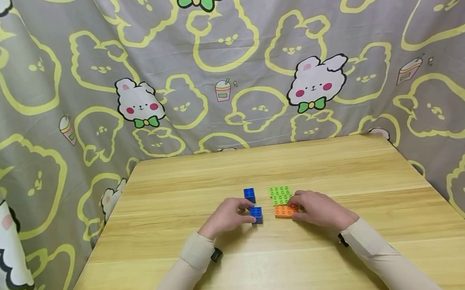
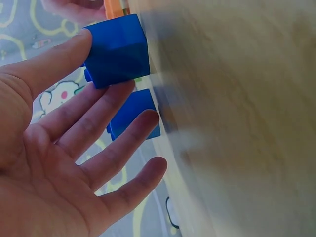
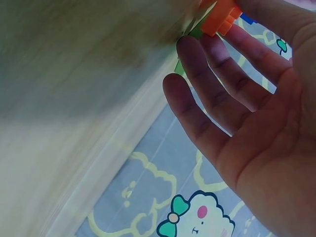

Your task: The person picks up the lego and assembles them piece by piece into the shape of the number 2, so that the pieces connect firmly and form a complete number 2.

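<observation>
My left hand [image 1: 229, 217] pinches the nearer blue block [image 1: 256, 214] between thumb and fingers; the left wrist view shows the thumb on one side and fingertips at the other. Just behind it stands a second blue block [image 1: 249, 195], past the outer fingers in that view. My right hand [image 1: 316, 208] holds the right end of a flat orange brick [image 1: 283, 211] by thumb and fingertips, its outer fingers spread near the tabletop. Two light green bricks [image 1: 279, 191] lie behind the orange one, the closer partly under my right fingers.
The bricks sit on a wooden table [image 1: 245, 274], blue ones left of the orange and green ones. A grey patterned curtain [image 1: 189, 135] hangs along the table's back and sides. Each wrist wears a dark strapped device [image 1: 216, 255].
</observation>
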Available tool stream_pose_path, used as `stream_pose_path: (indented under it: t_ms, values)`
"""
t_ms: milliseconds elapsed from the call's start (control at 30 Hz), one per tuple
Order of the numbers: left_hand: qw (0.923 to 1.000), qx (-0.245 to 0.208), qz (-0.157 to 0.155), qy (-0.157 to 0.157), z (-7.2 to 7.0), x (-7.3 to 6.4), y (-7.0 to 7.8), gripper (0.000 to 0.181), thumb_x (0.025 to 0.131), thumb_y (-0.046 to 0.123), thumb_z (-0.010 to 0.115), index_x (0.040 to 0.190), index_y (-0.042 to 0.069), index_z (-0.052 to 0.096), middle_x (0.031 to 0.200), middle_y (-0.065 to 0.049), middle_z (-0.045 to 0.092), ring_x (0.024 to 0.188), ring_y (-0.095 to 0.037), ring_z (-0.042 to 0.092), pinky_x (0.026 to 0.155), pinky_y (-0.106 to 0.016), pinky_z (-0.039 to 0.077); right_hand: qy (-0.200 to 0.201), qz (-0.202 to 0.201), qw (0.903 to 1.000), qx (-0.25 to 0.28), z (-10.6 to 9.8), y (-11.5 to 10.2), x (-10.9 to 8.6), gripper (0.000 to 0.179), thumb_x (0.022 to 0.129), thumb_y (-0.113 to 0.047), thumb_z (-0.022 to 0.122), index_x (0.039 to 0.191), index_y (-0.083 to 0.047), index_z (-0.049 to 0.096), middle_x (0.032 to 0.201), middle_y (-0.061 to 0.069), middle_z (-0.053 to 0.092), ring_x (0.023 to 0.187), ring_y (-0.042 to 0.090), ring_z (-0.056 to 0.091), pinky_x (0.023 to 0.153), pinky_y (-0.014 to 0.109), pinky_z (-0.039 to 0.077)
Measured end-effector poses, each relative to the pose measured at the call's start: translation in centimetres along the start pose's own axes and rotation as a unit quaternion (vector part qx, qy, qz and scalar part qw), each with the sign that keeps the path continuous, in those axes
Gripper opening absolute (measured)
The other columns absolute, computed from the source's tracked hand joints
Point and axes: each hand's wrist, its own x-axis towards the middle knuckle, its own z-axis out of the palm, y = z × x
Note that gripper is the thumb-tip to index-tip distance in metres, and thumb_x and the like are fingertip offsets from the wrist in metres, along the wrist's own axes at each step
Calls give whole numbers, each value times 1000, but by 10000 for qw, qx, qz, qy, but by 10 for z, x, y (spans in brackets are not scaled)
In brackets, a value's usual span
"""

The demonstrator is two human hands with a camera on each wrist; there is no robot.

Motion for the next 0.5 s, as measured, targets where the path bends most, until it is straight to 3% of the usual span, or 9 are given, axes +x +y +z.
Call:
stream_pose_path:
  t_ms: [300,500]
  values:
    - [9999,105,5,-35,0,0,2,42,89,26,81,125,8,72,119,-5,72,107,-21,66,96,-41,53,-29,85,9999,64,-3,-3,-1,28,92,-24,78,117,-12,74,101,-4,66,84,11,59,79,34,53]
    - [9999,102,70,42,0,0,2,38,91,26,79,125,9,72,121,-6,73,113,-24,67,99,-43,53,5,-15,10000,24,-2,-3,0,28,92,-24,78,118,-12,74,103,-4,66,86,10,61,81,35,54]
